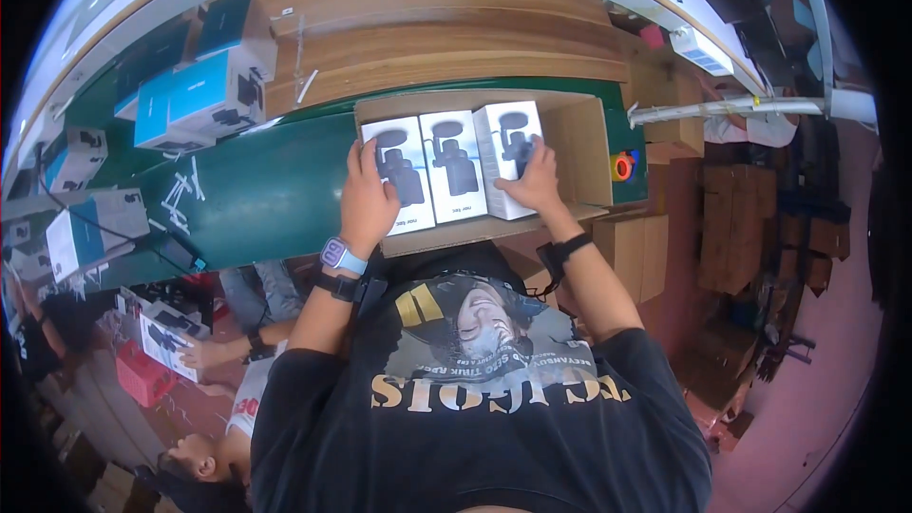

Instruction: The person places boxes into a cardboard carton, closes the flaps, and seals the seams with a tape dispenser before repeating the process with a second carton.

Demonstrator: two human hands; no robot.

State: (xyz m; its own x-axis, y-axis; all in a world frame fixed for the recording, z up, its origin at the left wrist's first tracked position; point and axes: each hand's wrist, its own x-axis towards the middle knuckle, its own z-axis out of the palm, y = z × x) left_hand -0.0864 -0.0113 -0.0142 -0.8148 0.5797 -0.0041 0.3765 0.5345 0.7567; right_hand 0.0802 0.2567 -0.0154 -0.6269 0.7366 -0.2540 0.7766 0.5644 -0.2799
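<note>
Three white product boxes, each printed with a dark device, stand in a row inside an open brown carton (579, 157). My left hand (370, 198) grips the left white box (407, 185) at its outer edge, fingers along the side and thumb over the printed face. On the right white box (506, 123), my right hand (536, 180) has its thumb across the face and its fingers at the right edge. Between them sits the middle white box (454, 166), touched by neither hand. A watch (342, 256) is on my left wrist.
The carton rests on a green work surface (275, 195) beside a wooden board (446, 28). Teal-and-white boxes (204, 100) stand at left. An orange tape roll (623, 166) lies right of the carton. Lower left, a co-worker's hand (209, 353) touches a white box.
</note>
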